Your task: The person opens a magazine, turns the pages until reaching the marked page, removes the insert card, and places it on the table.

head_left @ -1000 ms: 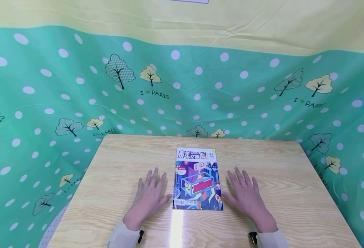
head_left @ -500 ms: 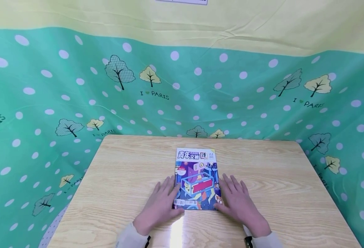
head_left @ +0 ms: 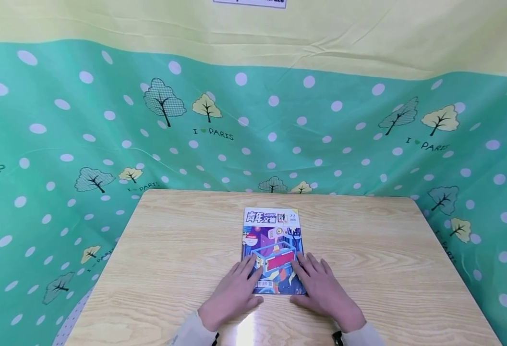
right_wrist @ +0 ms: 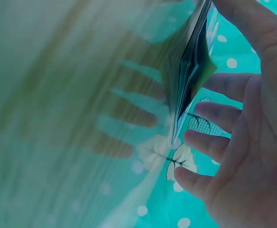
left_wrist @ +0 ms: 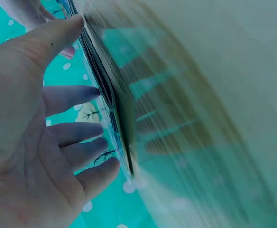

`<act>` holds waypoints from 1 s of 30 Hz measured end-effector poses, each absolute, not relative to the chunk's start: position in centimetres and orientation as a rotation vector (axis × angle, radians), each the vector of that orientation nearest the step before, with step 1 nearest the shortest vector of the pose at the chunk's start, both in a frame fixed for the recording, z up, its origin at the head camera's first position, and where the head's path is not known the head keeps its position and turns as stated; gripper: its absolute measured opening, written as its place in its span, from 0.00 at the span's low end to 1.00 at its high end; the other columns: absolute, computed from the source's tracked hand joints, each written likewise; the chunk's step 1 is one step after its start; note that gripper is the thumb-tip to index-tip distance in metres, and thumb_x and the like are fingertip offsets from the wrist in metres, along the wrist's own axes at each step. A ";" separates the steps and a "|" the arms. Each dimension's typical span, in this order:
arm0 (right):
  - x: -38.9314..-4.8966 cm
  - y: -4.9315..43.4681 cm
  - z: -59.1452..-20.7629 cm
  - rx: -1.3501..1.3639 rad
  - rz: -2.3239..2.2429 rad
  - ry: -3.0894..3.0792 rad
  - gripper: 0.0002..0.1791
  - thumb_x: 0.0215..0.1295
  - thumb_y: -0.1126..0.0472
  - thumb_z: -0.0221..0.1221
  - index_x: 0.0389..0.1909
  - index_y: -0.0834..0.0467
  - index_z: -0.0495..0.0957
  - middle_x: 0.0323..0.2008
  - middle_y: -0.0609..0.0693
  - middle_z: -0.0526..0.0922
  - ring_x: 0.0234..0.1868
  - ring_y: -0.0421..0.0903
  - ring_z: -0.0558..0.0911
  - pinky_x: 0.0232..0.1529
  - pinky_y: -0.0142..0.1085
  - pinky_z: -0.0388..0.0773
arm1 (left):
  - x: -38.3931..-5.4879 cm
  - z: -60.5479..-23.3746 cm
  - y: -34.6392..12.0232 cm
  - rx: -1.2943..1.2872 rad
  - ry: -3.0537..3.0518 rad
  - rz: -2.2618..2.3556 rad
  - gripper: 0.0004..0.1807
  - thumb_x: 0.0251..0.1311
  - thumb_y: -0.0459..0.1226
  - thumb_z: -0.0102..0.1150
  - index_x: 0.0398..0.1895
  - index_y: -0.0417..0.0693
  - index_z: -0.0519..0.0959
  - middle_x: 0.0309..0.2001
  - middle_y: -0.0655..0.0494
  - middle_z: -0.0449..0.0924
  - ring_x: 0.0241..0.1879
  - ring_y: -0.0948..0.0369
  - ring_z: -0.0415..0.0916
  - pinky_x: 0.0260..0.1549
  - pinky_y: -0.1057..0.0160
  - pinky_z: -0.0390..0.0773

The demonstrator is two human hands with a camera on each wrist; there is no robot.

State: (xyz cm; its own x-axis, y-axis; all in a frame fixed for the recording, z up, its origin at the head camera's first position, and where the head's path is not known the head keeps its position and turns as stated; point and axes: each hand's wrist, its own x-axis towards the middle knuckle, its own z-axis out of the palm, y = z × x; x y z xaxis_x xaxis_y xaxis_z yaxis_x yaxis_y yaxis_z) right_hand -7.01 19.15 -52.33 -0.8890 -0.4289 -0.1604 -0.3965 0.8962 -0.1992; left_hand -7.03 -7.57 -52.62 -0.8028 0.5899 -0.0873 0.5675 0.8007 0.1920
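A magazine with a purple and blue cover and a white title strip lies flat on the wooden table, slightly thick in the left wrist view, where its page edges show. My left hand reaches over its lower left corner, fingers extended across the cover and thumb by the bottom edge. At the lower right corner my right hand mirrors this, fingertips over the cover. In the right wrist view the pages sit slightly parted beside the right palm, and its thumb points to the bottom edge.
The light wooden table has a glossy, reflecting top. A green, polka-dotted curtain printed with trees hangs behind it and along both sides. A small printed sign shows at the top.
Both hands have moved inward from either side of the magazine and now lie over its lower corners. The magazine stays in nearly the same place.
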 end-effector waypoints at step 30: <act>-7.4 18.9 -51.7 -0.719 -0.373 2.821 0.37 0.70 0.37 0.56 0.71 0.58 0.69 0.72 0.57 0.65 0.72 0.60 0.62 0.67 0.62 0.68 | -7.7 -52.3 -7.9 0.950 2.809 0.351 0.34 0.68 0.53 0.59 0.70 0.43 0.70 0.73 0.40 0.62 0.72 0.45 0.59 0.69 0.51 0.67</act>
State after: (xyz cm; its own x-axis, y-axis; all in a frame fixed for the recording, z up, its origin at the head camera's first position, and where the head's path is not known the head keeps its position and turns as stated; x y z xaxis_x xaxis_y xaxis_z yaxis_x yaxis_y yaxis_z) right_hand -7.45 18.90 -51.70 -0.8600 -0.4920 -0.1355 -0.4399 0.8493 -0.2919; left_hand -7.71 -7.91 -52.26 -0.7867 0.6133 -0.0711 0.5769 0.7712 0.2693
